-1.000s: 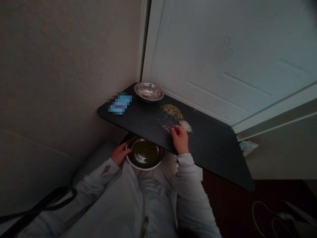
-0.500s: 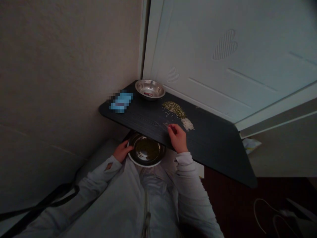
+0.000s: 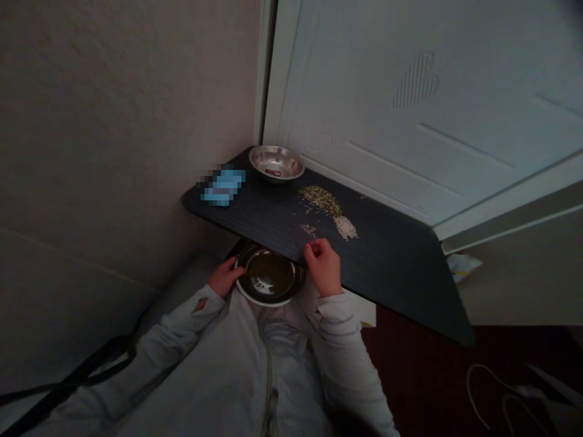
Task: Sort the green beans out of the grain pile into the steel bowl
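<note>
My left hand (image 3: 225,277) grips the left rim of a metal bowl (image 3: 269,301), its thumb over the edge. The bowl is held at my lap, partly under the board's front edge, with dark green grains (image 3: 272,273) in it. My right hand (image 3: 323,266) is closed in a pinch at the front edge of the dark board. A thin see-through card-like piece (image 3: 304,234) shows at its fingertips, too faint to make out fully. A few pale grains lie beside it. Beyond the hand lie a heap of mixed green and white grains (image 3: 320,199) and a small white heap (image 3: 346,228).
An upright steel bowl (image 3: 276,164) with a label inside stands at the back of the dark tabletop (image 3: 392,267). A blurred blue item (image 3: 224,187) lies at the left. A white door (image 3: 387,121) borders the back, a wall (image 3: 127,121) the left. Cables (image 3: 478,388) lie lower right.
My right hand has moved a little toward me, to the tabletop's front edge, with the see-through piece. A few grains now show near it. My left hand and its bowl stay put.
</note>
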{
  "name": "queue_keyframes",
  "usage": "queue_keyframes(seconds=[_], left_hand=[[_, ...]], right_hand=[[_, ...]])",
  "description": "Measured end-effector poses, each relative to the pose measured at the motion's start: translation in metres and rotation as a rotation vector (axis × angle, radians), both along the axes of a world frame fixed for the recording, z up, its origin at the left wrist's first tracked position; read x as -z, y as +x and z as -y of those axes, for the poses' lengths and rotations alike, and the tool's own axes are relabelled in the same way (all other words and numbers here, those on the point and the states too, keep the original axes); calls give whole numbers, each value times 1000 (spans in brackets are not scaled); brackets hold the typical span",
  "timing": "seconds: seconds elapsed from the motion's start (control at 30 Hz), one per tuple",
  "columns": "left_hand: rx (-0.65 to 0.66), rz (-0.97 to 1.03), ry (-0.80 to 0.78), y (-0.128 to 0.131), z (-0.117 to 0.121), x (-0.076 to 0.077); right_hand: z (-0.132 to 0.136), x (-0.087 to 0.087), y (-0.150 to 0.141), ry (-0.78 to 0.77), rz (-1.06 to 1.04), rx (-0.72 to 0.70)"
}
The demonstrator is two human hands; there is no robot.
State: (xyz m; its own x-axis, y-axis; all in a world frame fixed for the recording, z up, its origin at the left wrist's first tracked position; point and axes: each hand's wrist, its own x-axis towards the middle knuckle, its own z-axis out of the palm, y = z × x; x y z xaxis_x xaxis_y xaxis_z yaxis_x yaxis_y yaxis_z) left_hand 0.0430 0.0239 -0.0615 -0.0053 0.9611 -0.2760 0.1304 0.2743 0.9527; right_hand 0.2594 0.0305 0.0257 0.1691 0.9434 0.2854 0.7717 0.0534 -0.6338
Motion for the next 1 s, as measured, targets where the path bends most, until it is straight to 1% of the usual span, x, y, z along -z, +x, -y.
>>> queue_keyframes(seconds=[0.2, 0.43, 0.6, 0.73, 0.9, 1.0], left_hand=[[-1, 24, 4, 1, 1, -1], [9, 32, 19, 0, 1, -2], [-1, 27, 13, 2, 3, -7], [0, 62, -18, 4, 4, -11], [1, 38, 6, 3, 3, -8], [18, 59, -1, 2, 2, -6]], right_hand=[[8, 0, 7, -2, -6, 19], [8, 0, 11, 5, -21, 65], [9, -1, 9, 16, -78, 30], [8, -2, 5, 19, -55, -1], [6, -2, 0, 19, -40, 3], [5, -2, -1, 21, -30, 11]])
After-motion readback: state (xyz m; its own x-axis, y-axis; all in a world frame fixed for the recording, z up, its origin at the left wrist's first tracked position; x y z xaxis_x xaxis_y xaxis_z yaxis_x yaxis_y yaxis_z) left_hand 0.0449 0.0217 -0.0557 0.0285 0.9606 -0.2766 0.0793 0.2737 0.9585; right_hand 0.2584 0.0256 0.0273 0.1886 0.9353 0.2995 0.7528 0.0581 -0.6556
